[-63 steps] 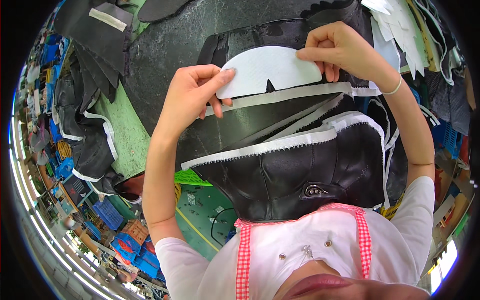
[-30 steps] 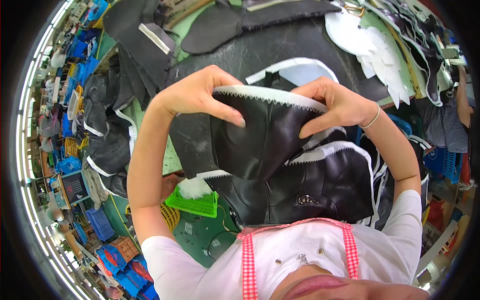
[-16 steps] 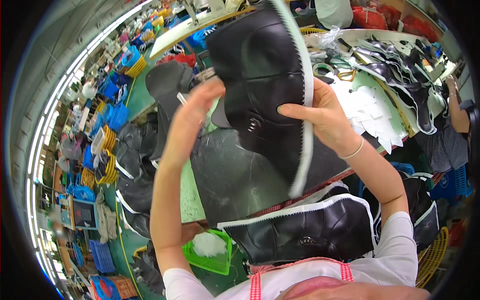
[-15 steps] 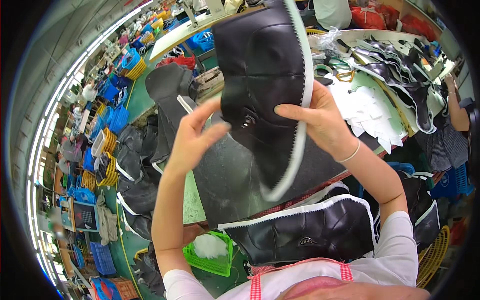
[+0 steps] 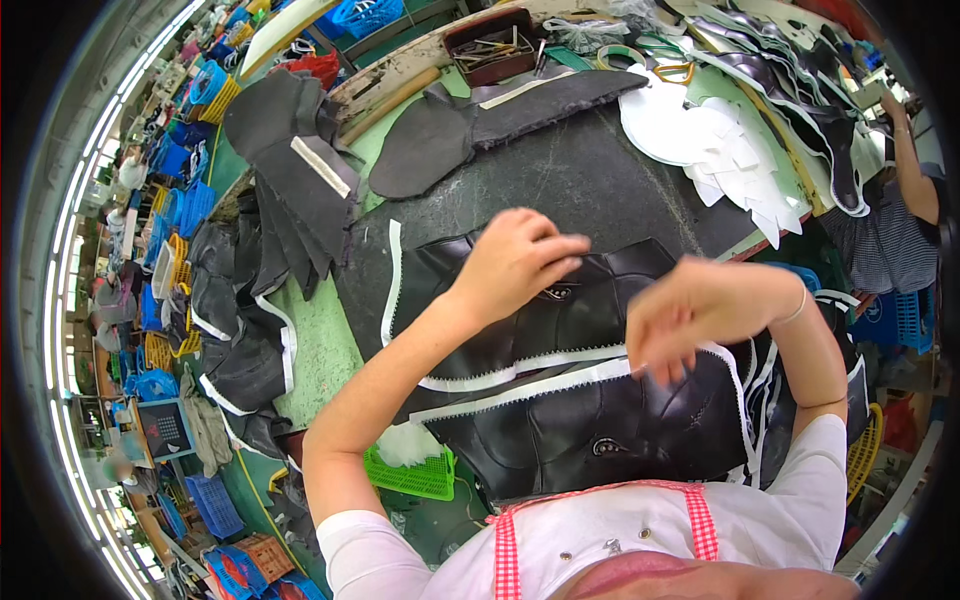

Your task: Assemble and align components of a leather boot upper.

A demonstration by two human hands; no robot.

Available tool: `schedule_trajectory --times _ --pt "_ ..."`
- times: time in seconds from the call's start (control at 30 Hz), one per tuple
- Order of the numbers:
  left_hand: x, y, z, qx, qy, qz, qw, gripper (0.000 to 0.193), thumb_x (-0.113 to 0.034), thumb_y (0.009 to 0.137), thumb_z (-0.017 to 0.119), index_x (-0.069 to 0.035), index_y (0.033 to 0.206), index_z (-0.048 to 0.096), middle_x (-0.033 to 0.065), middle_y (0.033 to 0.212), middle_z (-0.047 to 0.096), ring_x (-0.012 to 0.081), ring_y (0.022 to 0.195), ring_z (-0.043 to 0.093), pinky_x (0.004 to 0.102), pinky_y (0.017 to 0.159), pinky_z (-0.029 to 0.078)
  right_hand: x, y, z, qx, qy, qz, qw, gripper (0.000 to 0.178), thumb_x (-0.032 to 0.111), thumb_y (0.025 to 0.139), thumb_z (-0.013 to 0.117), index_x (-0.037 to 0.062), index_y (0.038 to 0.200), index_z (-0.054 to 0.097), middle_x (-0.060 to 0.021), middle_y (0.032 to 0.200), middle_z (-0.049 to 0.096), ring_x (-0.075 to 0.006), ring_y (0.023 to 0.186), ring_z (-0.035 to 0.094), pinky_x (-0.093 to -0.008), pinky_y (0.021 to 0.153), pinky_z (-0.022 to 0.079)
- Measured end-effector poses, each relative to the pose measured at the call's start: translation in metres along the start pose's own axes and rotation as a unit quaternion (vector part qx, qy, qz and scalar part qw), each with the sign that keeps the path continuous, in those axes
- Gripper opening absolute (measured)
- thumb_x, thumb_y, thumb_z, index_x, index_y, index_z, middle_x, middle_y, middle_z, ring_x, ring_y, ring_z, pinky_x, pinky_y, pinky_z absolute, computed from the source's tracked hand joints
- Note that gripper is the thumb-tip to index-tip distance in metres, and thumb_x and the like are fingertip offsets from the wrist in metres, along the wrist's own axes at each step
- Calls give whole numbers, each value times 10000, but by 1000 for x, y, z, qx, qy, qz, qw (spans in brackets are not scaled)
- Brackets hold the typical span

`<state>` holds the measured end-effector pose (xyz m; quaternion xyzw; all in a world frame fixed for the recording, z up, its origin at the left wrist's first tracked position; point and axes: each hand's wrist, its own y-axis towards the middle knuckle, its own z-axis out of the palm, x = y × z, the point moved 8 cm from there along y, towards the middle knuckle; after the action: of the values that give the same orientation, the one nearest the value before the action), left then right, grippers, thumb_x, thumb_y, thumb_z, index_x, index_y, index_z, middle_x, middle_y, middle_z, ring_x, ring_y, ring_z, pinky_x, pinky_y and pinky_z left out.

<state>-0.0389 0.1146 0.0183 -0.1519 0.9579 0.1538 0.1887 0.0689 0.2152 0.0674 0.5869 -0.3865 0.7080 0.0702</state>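
A glossy black boot-upper panel (image 5: 470, 330) with white toothed edging and a small metal ornament lies flat on the dark work mat (image 5: 560, 170). Over its middle hovers my left hand (image 5: 515, 262), fingers apart and nothing visible in them. My right hand (image 5: 690, 315) is smeared by motion above the panel's right side, near the white edging; its fingers look bent. Closer to my body, a second black boot-upper panel (image 5: 560, 430) with similar edging and ornament lies along the table's near edge. My right hand partly covers both panels.
Dark felt-like pieces (image 5: 420, 150) lie at the back and left. White cut sheets (image 5: 700, 150) spread at the right, beside stacked black uppers (image 5: 800, 110). A tool box (image 5: 490, 45) stands behind. A green basket (image 5: 410, 475) sits below the table; another person's arm (image 5: 910, 165) shows at right.
The panel that my right hand held up now lies flat on the mat, released. Both hands have moved over it, and the view has shifted, showing more of the mat.
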Motion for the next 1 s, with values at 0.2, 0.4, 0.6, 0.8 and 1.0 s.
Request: schedule_trajectory --times 0.2,0.4,0.6,0.8,1.0 --pt "108 24 -51 -166 114 -83 976 591 -117 744 661 -114 1324 549 222 1363 506 343 1239 503 437 1065 400 -7 54 -102 -330 -68 -134 932 141 154 942 598 28 965 656 -34 808 691 -102 699 640 -252 593 507" --pt "112 32 -70 -121 193 -143 963 263 -171 811 613 -238 1020 757 83 884 721 301 779 691 416 703 560 9 114 -81 -380 -362 -68 849 457 458 901 625 5 860 672 -160 731 679 -289 671 666 -397 621 516" --pt "90 1 -74 -74 25 -119 990 292 -285 885 630 -94 1095 700 93 996 711 281 857 670 375 748 526 3 133 -56 -385 -292 -167 860 373 357 837 730 0 832 622 -155 744 668 -323 672 653 -398 616 509" --pt "31 -54 -86 -21 -226 -211 951 158 -138 870 720 -9 957 692 31 647 527 73 593 457 235 566 394 30 62 -44 -449 -215 -328 803 252 58 744 773 50 825 534 -71 825 625 -260 699 622 -321 626 497" --pt "-19 -56 -97 -103 -94 -83 987 217 -103 780 763 -60 991 736 91 816 715 211 638 681 282 544 504 51 32 -27 -536 -188 -386 727 306 32 718 818 56 959 631 -40 868 677 -145 696 651 -253 561 497"
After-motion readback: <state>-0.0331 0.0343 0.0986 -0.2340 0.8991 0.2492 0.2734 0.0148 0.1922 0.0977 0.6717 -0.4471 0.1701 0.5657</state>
